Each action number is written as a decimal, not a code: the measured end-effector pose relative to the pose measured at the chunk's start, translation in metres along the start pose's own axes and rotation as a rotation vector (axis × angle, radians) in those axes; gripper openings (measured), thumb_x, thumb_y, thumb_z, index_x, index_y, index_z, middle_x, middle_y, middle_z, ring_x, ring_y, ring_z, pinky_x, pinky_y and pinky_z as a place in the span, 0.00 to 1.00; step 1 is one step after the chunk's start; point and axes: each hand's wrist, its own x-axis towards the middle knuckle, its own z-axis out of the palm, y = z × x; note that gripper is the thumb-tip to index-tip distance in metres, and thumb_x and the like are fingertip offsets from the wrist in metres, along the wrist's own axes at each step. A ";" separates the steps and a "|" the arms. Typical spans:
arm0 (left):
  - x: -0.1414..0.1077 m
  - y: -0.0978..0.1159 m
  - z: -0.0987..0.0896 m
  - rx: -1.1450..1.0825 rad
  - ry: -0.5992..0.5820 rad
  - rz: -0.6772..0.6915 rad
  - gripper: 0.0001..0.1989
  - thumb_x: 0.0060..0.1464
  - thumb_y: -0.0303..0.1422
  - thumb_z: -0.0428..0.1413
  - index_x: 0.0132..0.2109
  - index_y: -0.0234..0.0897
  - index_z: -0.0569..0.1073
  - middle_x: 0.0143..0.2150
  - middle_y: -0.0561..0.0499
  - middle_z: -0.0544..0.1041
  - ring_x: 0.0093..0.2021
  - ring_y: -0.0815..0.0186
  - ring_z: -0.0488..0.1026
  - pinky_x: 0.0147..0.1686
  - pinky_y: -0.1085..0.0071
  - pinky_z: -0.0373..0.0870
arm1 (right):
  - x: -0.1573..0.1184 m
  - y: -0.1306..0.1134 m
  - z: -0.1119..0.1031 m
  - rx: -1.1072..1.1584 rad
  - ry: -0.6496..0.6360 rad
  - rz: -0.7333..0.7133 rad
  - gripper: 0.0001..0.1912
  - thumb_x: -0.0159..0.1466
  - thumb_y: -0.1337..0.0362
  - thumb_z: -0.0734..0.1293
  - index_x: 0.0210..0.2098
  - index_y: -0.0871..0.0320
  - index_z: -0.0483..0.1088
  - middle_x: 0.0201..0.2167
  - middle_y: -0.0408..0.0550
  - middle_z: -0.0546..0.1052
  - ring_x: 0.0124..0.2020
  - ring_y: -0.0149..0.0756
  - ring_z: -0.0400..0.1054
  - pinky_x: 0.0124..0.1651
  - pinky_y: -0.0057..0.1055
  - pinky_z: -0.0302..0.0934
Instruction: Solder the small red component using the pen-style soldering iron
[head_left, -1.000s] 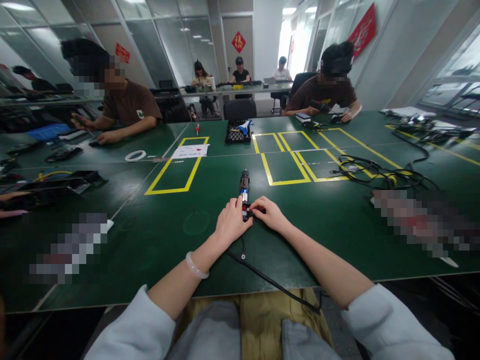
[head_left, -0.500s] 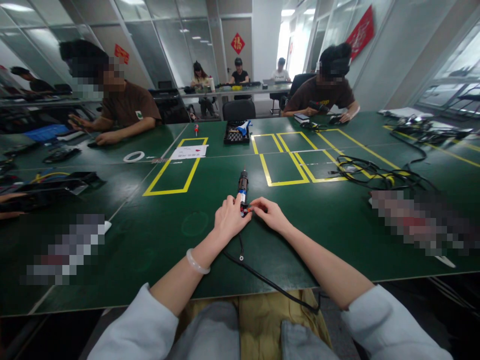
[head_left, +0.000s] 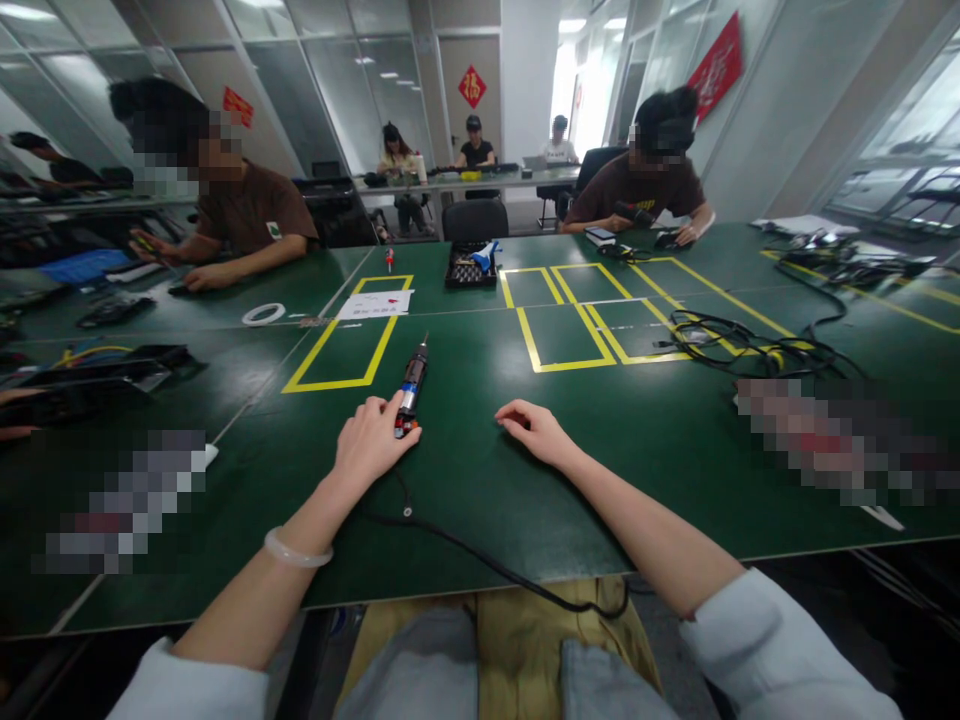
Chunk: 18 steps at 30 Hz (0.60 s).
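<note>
My left hand (head_left: 373, 436) is closed round the rear end of a slim power tool (head_left: 412, 385), which lies on the green table with its thin tip pointing away from me. Small orange and red parts show at the tool's rear beside my thumb. A black cable (head_left: 480, 552) runs from under my left wrist over the table's front edge, and a short lead with a ring terminal (head_left: 407, 511) lies near it. My right hand (head_left: 536, 430) rests on the table to the right, apart from the tool, its fingers curled together; whether anything small is between them cannot be made out.
Yellow tape rectangles (head_left: 574, 366) mark the table (head_left: 465, 470). A black tray (head_left: 471, 283), a white sheet (head_left: 375, 304), a tape roll (head_left: 263, 314) and a small screwdriver (head_left: 390, 261) lie farther back. Coiled cables (head_left: 720, 335) are at the right. Two people sit across the table.
My left hand has moved left with the tool and its cable, away from my right hand. The tool now tilts slightly rightward at its tip. My right hand has stayed nearly in place.
</note>
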 end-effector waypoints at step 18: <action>0.012 -0.187 0.021 0.220 0.025 -0.383 0.31 0.52 0.56 0.46 0.52 0.37 0.66 0.49 0.44 0.71 0.52 0.44 0.66 0.55 0.47 0.54 | -0.001 0.004 0.000 -0.022 -0.044 -0.009 0.08 0.63 0.66 0.62 0.38 0.58 0.73 0.32 0.45 0.73 0.29 0.30 0.63 0.36 0.28 0.58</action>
